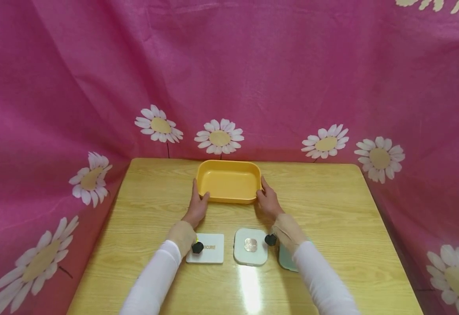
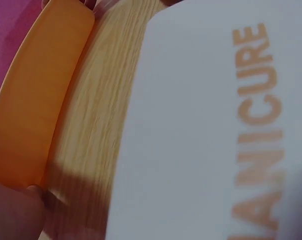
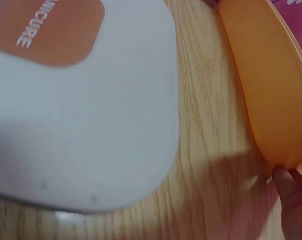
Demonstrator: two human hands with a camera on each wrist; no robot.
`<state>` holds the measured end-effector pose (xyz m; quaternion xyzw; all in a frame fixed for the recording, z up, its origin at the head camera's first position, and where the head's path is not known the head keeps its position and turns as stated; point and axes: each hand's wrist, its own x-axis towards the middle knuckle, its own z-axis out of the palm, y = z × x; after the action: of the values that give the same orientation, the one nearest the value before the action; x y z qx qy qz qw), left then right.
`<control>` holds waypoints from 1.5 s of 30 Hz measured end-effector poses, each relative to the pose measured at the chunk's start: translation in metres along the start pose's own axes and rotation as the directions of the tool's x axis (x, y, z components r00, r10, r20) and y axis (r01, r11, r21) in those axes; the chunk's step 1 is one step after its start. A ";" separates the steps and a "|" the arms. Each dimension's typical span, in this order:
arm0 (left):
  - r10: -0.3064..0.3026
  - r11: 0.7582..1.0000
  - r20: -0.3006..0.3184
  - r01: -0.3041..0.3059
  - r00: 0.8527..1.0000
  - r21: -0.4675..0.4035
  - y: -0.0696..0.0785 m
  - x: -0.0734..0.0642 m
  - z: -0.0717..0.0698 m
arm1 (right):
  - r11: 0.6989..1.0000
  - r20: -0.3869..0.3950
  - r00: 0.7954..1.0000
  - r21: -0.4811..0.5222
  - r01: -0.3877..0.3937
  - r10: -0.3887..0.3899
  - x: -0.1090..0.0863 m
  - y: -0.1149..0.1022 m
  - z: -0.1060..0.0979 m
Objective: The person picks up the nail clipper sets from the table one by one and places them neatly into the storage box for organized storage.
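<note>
A yellow rectangular tray (image 1: 229, 183) with rounded corners sits at the back of the table, with nothing inside it. My left hand (image 1: 197, 206) grips its left end, thumb at the near corner and fingers along the side. On the opposite end my right hand (image 1: 268, 201) holds the near right corner. Below the left wrist lies a white box (image 1: 213, 256) with "MANICURE" lettering, partly covered by the wrist camera. A pale rounded-square case (image 1: 250, 258) with a copper-coloured label lies in the middle. Beneath the right forearm, a green case (image 1: 287, 259) is mostly hidden.
The wooden table (image 1: 154, 188) has a pink curtain (image 1: 261, 87) with daisies hanging around its back and sides. The three flat cases form a row between the tray and the table's near side.
</note>
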<state>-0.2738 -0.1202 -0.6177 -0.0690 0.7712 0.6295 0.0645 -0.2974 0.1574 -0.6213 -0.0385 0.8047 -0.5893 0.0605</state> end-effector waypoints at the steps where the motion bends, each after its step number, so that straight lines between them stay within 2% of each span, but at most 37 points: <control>1: 0.005 1.000 0.000 -0.005 1.000 -0.001 -0.001 0.000 0.001 | 1.000 -0.001 1.000 -0.002 -0.003 0.003 0.000 0.001 -0.002; 8: 0.029 1.000 -0.023 -0.029 0.999 -0.008 0.000 -0.004 0.014 | 0.996 0.003 0.999 0.087 -0.037 0.037 -0.004 0.004 -0.013; 15: 0.035 0.999 -0.052 -0.036 0.998 -0.004 0.000 -0.010 0.024 | 0.991 0.023 0.998 0.117 -0.058 0.056 -0.006 0.009 -0.023; 22: 0.039 0.999 -0.051 -0.039 0.998 0.003 0.006 -0.019 0.028 | 0.984 0.018 0.995 0.149 -0.100 0.099 -0.013 0.012 -0.027; 32: 0.068 0.997 -0.084 -0.066 0.994 0.027 0.005 -0.024 0.031 | 0.946 0.007 0.986 0.283 -0.160 0.165 -0.021 0.010 -0.028; 38: 0.060 0.995 -0.095 -0.051 0.994 0.088 0.006 -0.027 0.032 | 0.966 0.022 0.988 0.210 -0.152 0.150 -0.026 0.010 -0.034; 45: 0.048 0.990 -0.088 -0.036 0.995 0.139 0.007 -0.030 0.034 | 0.968 0.031 0.996 0.233 -0.093 0.088 -0.031 0.014 -0.038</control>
<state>-0.2451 -0.0847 -0.6117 -0.0768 0.8163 0.5722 0.0207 -0.2716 0.2021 -0.6217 -0.0004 0.7298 -0.6763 0.0997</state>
